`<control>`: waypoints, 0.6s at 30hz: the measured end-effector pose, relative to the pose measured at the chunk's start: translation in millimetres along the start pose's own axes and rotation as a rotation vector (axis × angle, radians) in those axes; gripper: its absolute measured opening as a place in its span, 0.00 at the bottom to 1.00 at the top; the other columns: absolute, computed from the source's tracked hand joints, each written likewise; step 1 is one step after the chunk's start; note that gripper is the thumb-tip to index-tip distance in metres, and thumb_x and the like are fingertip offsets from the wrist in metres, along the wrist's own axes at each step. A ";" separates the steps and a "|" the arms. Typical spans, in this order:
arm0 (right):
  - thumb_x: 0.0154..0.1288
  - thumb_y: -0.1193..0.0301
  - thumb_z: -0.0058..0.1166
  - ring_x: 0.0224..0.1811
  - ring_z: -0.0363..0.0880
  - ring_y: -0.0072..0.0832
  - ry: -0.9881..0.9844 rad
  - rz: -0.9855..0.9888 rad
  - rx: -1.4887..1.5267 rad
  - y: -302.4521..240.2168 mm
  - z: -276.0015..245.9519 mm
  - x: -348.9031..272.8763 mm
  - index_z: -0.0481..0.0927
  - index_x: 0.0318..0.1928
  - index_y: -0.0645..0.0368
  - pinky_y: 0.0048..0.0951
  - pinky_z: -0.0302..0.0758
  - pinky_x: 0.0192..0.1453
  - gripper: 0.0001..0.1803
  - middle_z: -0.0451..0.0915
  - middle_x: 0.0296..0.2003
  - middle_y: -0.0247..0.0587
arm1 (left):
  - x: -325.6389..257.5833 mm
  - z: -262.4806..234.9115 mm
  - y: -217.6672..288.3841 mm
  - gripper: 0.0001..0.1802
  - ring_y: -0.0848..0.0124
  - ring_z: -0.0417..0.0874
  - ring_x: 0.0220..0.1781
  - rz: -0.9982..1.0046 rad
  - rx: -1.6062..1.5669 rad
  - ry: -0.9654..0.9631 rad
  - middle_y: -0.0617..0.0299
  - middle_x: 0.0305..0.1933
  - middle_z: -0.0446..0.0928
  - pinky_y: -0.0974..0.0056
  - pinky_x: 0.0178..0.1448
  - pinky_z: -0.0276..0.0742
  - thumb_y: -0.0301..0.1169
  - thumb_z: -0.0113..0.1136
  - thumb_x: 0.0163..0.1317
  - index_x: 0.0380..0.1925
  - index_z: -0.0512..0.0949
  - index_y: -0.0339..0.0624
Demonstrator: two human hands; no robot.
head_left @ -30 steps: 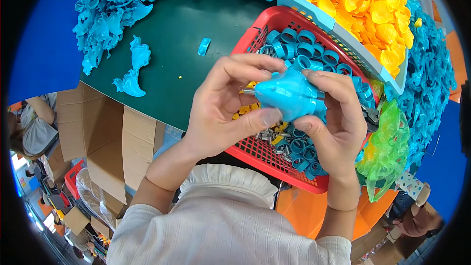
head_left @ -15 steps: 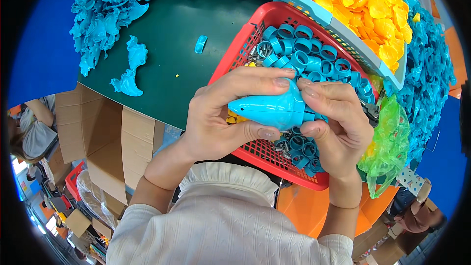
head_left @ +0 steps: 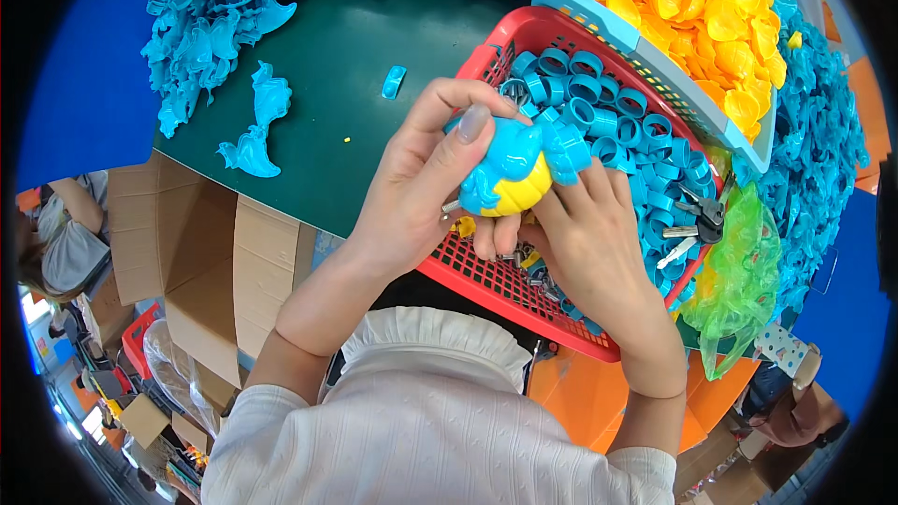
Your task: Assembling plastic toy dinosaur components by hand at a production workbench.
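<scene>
A glossy blue plastic toy shell with a yellow ribbed underside (head_left: 513, 154) is gripped in my left hand (head_left: 426, 164), thumb on its top and fingers beneath. A small silver metal piece (head_left: 451, 209) pokes out beside it. My right hand (head_left: 599, 248) is low over the red basket (head_left: 505, 304), close against the right side of the shell. Its fingertips are hidden among the parts and behind the shell, so what they hold cannot be made out. Blue plastic rings (head_left: 631, 103) fill much of the basket, with small metal pieces and yellow bits among them.
Blue shells (head_left: 210, 56) are heaped at the far left of the green table (head_left: 337, 47). A loose blue shell (head_left: 257, 122) and a small blue piece (head_left: 394, 82) lie there. Yellow shells fill a light-blue crate (head_left: 622, 23). Black-handled metal tools (head_left: 706, 220) rest at the basket's right.
The toy shell has turned, bringing its yellow underside into view. My right hand has let go of its end and moved lower, over the basket. The basket has shifted slightly.
</scene>
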State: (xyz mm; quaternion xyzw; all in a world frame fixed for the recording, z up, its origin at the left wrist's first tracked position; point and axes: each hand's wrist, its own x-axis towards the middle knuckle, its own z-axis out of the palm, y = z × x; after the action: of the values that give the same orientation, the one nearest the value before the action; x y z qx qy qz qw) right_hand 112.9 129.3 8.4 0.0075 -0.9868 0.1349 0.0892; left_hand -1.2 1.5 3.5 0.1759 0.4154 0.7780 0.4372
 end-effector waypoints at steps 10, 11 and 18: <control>0.47 0.76 0.59 0.38 0.69 0.31 -0.035 0.081 0.021 9.5 -6.7 -1.0 0.76 0.36 0.57 0.32 0.62 0.43 0.12 0.71 0.35 0.35 | -0.6 2.8 4.0 0.15 0.69 0.72 0.15 -0.044 -0.022 0.059 0.50 0.43 0.72 0.72 0.17 0.65 0.38 0.33 0.69 0.47 0.60 0.38; 0.47 0.76 0.59 0.38 0.69 0.31 -0.037 0.085 0.021 8.5 -5.6 -0.6 0.76 0.36 0.57 0.32 0.62 0.43 0.12 0.71 0.35 0.35 | 0.0 2.8 3.5 0.16 0.70 0.70 0.14 -0.051 -0.013 0.088 0.51 0.43 0.72 0.72 0.17 0.64 0.39 0.32 0.69 0.47 0.60 0.39; 0.45 0.75 0.61 0.38 0.69 0.31 0.021 0.101 -0.127 9.8 6.3 -0.4 0.74 0.33 0.56 0.32 0.62 0.43 0.12 0.70 0.36 0.34 | -1.9 -2.6 0.8 0.17 0.72 0.66 0.15 -0.019 -0.123 0.098 0.52 0.47 0.71 0.73 0.19 0.62 0.41 0.32 0.69 0.48 0.61 0.42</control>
State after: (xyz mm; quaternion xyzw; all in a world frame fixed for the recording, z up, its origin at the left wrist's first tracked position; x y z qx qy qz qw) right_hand 111.8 137.1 -0.3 -0.0495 -0.9915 0.0762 0.0930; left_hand -2.2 -1.6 2.8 0.1063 0.3893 0.8057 0.4336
